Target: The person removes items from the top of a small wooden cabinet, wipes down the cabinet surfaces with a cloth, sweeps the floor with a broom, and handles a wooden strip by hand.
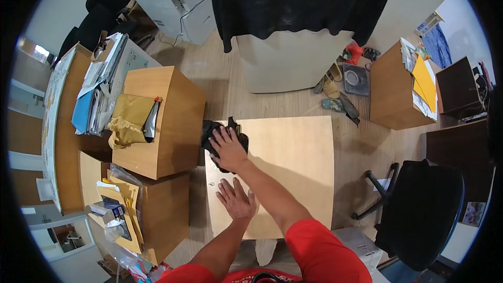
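A light wood-topped table (pixel 293 178) stands in front of me. My right hand (pixel 229 149) reaches across to its far left corner and lies with fingers spread on top of a crumpled black bundle (pixel 210 127). The bundle looks like cloth or a soft bag; its kind cannot be made out, and my hand covers much of it. Nearer to me, my left hand (pixel 237 202) rests palm down on the tabletop, fingers apart, holding nothing. A small ring-like fitting (pixel 211 184) sits at the left edge, beside my left fingertips.
Wooden cabinets (pixel 181 120) with envelopes and paper stacks stand close on the left. A black office chair (pixel 422 215) is at the right. Beyond the table are a black-draped board (pixel 293 65), footwear (pixel 331 88) on the floor and a white printer (pixel 181 8).
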`<state>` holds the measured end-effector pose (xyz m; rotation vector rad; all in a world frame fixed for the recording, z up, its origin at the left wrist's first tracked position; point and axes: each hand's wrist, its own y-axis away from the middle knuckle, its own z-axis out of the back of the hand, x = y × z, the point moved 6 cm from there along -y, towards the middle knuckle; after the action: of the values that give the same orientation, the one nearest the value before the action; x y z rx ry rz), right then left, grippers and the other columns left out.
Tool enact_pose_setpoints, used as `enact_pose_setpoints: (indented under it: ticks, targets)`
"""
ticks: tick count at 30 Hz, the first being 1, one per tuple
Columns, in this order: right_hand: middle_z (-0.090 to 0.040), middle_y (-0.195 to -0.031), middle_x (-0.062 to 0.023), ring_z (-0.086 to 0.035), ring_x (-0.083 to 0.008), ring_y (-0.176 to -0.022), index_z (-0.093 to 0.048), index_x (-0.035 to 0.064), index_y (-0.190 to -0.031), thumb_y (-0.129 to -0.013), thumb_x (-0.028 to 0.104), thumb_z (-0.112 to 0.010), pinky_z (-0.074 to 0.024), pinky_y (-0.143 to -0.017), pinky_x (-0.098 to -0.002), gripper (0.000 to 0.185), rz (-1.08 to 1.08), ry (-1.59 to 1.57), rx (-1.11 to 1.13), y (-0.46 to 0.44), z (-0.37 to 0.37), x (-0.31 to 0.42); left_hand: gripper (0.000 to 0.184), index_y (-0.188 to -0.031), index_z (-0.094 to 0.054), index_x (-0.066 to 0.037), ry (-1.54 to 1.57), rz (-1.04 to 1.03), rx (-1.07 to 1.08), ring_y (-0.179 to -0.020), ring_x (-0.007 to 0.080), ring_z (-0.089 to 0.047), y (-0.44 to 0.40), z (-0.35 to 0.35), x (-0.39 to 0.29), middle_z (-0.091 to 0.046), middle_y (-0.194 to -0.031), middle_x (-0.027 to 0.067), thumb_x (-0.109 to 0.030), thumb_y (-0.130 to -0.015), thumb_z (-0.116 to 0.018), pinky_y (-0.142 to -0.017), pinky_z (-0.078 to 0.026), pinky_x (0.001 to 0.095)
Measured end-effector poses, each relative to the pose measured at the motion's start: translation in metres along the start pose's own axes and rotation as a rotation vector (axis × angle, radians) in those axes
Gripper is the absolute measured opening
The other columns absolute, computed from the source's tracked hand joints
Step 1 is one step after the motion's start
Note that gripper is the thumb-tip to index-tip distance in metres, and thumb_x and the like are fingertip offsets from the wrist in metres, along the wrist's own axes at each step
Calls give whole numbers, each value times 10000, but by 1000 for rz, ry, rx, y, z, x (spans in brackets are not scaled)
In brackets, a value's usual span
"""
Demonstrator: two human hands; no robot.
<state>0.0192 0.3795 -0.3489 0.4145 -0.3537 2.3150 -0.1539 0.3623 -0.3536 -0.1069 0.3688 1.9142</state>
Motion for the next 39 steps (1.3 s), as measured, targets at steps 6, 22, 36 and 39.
enact_pose_setpoints:
  ticks: [6, 22, 36, 39]
  targets:
    - [-479, -1347, -255, -392, -411, -1290, -551, -44, -1225, -829, 302, -555, -206, -1121, -563, 525, -444, 212, -413, 79, 70, -166, 770, -1448, -326, -9, 75, 51, 22, -1427, 481, -51, 2, 5, 2, -113, -1516, 346, -569, -923, -390, -1128, 21, 602]
    - [-532, -1289, -275, -361, -429, -1324, -626, -89, -1110, -890, 463, -502, -161, -1131, -579, 607, -133, 296, 104, 37, 32, -47, 717, -1431, -389, -62, 139, 42, -85, -1396, 483, -186, 2, 17, 3, -232, -1488, 322, -526, -894, -487, -1117, -88, 625]
    - [-410, -1395, -322, -295, -425, -1376, -515, -145, -1250, -972, 542, -363, -183, -1136, -548, 757, -844, 511, -82, 258, 74, -178, 673, -1415, -431, -113, 178, 75, -100, -1405, 418, -219, 4, 15, 10, -254, -1503, 263, -535, -893, -475, -1145, -110, 570]
    - [-509, -1272, -332, -400, -454, -1263, -633, -140, -1009, -908, 501, -520, -238, -1072, -581, 658, -674, 444, -262, 165, 72, -159, 685, -1443, -388, -123, 158, 85, -40, -1420, 399, -191, 2, 17, 10, -219, -1523, 249, -539, -903, -454, -1151, -96, 563]
